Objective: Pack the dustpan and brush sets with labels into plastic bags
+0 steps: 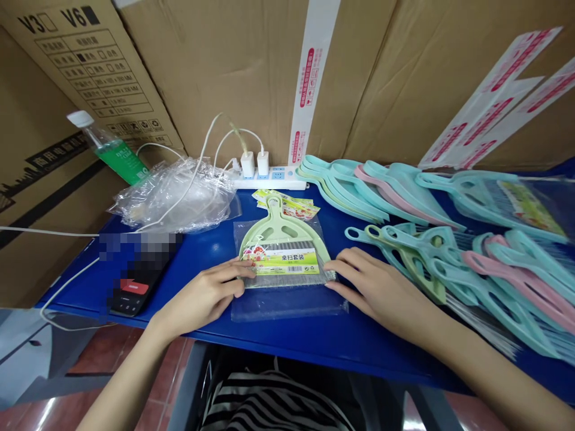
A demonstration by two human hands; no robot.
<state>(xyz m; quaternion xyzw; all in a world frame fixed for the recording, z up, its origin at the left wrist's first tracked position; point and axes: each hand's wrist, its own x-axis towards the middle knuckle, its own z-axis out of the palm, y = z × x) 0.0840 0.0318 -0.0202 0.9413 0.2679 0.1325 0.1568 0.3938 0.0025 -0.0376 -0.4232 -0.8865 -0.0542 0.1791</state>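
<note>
A pale green dustpan lies flat in a clear plastic bag, its handle pointing away from me. A printed label card sits on top of it, over a small brush whose grey bristles show. My left hand is closed at the pan's left edge, fingertips on the bag and the card's left end. At the right edge, my right hand pinches the bagged pan between thumb and fingers. The bag's near end spreads loosely towards me.
Stacked dustpans and a pile of brushes occupy the right. More label cards lie behind the handle. Clear bags, a bottle, a phone and a cabled power strip stand left and back. Cardboard boxes wall the rear.
</note>
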